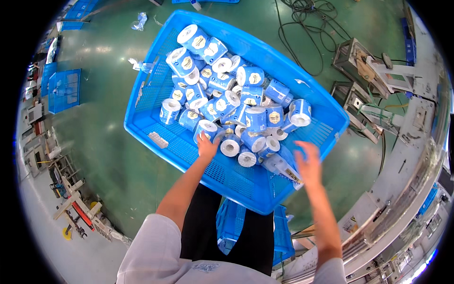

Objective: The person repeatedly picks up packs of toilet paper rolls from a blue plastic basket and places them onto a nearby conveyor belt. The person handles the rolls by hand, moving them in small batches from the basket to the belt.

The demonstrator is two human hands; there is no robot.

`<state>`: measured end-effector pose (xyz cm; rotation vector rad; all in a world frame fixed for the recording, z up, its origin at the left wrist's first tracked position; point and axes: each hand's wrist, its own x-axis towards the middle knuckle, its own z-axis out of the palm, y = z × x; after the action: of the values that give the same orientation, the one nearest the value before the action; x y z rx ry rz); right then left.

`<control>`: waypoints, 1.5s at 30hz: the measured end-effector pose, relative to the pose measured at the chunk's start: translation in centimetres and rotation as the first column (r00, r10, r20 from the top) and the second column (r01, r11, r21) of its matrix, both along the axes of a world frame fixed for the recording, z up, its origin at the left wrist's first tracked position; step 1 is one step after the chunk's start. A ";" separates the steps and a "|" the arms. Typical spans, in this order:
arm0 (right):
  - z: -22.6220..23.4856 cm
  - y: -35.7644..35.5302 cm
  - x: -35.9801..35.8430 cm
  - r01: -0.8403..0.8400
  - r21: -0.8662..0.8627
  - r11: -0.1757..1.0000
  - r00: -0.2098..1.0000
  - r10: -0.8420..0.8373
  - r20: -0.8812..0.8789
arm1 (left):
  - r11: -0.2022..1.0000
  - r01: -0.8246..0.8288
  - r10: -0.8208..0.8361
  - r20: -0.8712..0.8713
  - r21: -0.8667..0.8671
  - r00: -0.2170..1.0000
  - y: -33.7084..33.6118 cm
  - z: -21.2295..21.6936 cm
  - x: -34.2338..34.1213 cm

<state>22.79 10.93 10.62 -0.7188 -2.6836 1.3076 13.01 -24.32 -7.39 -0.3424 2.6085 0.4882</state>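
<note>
A large blue plastic crate (158,52) holds a heap of toilet paper rolls (255,119) in blue and white wrappers, lying at many angles. My left hand (207,146) reaches over the near side and grips a wrapped roll (206,127) at the heap's near left edge. My right hand (309,163), smeared by motion, is above the crate's right part with its fingers apart and nothing in them. Just left of it lies a crumpled blue and clear plastic wrapper (283,166), partly against the crate's near right wall.
A small white piece (158,140) lies on the crate's left floor. Black cables (302,28) coil on the green floor beyond. Metal machinery (406,128) runs along the right. Another blue crate (65,90) stands at far left, and blue crates (231,218) show below by my legs.
</note>
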 end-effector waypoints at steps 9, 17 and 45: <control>-30.1 -14.8 -17.2 0.206 0.282 0.937 0.959 -0.251 0.132 | 0.965 0.221 -0.085 0.633 -0.139 0.770 -4.1 -9.7 -13.5; -38.6 -6.2 -19.3 0.714 -0.518 0.470 0.700 -0.455 0.551 | 0.921 0.274 -0.389 0.641 0.277 0.662 -11.1 -10.5 -17.4; -29.7 -11.6 -29.2 -0.841 0.501 -0.204 0.415 0.352 0.839 | 0.212 0.964 -0.976 0.088 0.159 0.200 -0.4 -1.1 -16.5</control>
<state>-6.45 -0.65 -19.12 0.8556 -3.3339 -1.0949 -3.47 -24.76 -8.51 1.2574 2.0139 0.0375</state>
